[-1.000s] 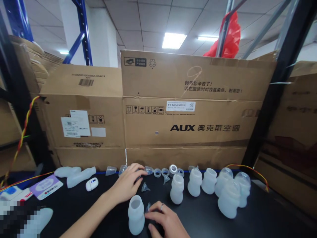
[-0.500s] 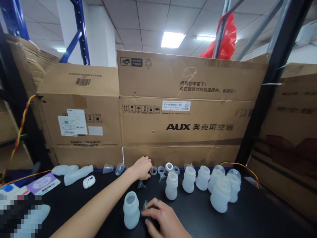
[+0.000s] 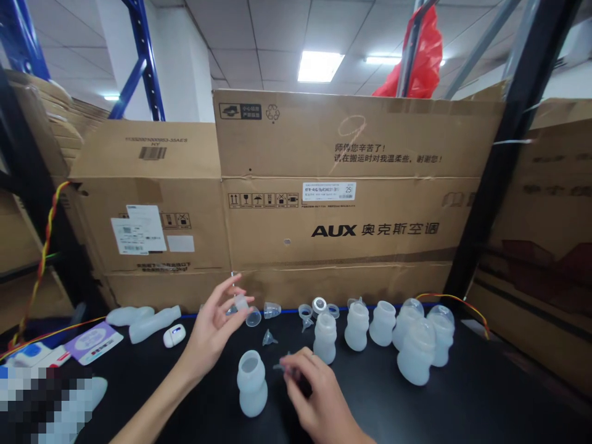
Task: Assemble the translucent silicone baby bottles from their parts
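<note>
My left hand (image 3: pixel 215 333) is raised behind the nearest bottle, its fingers closed around a small translucent plastic piece (image 3: pixel 241 302). A clear ring (image 3: pixel 253 317) shows just past the thumb tip; whether it is touched I cannot tell. My right hand (image 3: pixel 319 391) pinches a clear silicone bottle teat (image 3: pixel 279 367), mostly hidden by the fingers. Between the hands an open, frosted, waisted bottle (image 3: pixel 252 383) stands upright. Behind it lie another clear teat (image 3: pixel 269 337) and a clear cap (image 3: pixel 272 309) on its side.
Several frosted bottles (image 3: pixel 416 354) stand to the right, some capped. Rings (image 3: pixel 305 311) lie along the back edge. At left are two frosted curved pieces (image 3: pixel 155 324), a white earphone case (image 3: pixel 174 335) and a purple card (image 3: pixel 95 343). Cardboard (image 3: pixel 337 253) walls off the back.
My left hand has moved left and lifted from the back row, with a translucent piece in its fingers. My right hand has shifted slightly up and right, raising the teat.
</note>
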